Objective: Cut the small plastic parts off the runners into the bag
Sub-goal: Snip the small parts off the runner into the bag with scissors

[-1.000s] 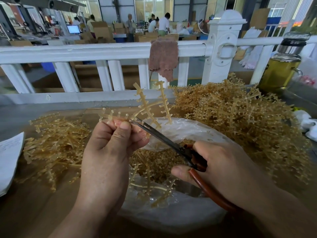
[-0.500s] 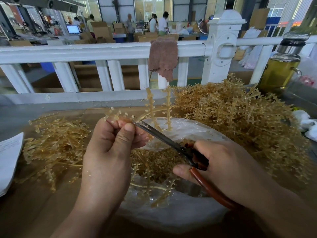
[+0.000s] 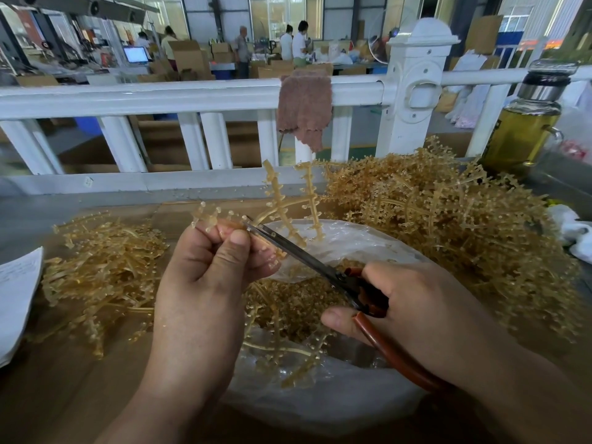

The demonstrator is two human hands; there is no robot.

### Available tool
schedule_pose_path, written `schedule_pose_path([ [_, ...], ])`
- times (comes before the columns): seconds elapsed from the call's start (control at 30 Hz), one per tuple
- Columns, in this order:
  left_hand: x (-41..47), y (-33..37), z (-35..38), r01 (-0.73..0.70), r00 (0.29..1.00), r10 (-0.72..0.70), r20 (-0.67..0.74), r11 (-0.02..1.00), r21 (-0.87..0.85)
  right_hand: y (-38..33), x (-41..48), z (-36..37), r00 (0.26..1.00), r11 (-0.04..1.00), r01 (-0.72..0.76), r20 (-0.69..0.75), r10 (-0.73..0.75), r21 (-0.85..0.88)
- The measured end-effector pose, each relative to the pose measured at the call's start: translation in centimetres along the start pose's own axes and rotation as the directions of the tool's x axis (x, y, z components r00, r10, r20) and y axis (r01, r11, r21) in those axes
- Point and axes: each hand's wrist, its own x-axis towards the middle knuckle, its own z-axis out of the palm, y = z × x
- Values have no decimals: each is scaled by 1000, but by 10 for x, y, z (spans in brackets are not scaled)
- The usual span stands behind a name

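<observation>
My left hand point(image 3: 208, 270) pinches an amber plastic runner point(image 3: 278, 200) above the open clear bag point(image 3: 320, 398). Small parts stick out along the runner's branches, two of which stand upright past my fingers. My right hand point(image 3: 413, 312) grips red-handled scissors point(image 3: 307, 254), whose blade tips sit at the runner right by my left fingertips. The bag holds a heap of cut amber parts point(image 3: 298, 306) and some runner pieces.
A big tangled pile of runners point(image 3: 442, 225) lies to the right, and a flatter pile of runners point(image 3: 102, 270) to the left. White paper point(image 3: 16, 299) lies at the left edge. A bottle of yellow liquid point(image 3: 525, 123) stands at back right. A white railing point(image 3: 192, 94) with a brown cloth point(image 3: 304, 110) closes the back.
The runner has shifted rightward in my left hand, its upright branches now standing further right. The scissor tips stay at the runner beside my fingertips.
</observation>
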Motion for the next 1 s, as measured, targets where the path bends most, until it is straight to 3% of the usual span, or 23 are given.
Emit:
schedule_pose_path([
  [1.0,-2,1,3,-26,999,26,-35,1000,3,-6,-1,-5,999,999,40,35,-39,-31],
])
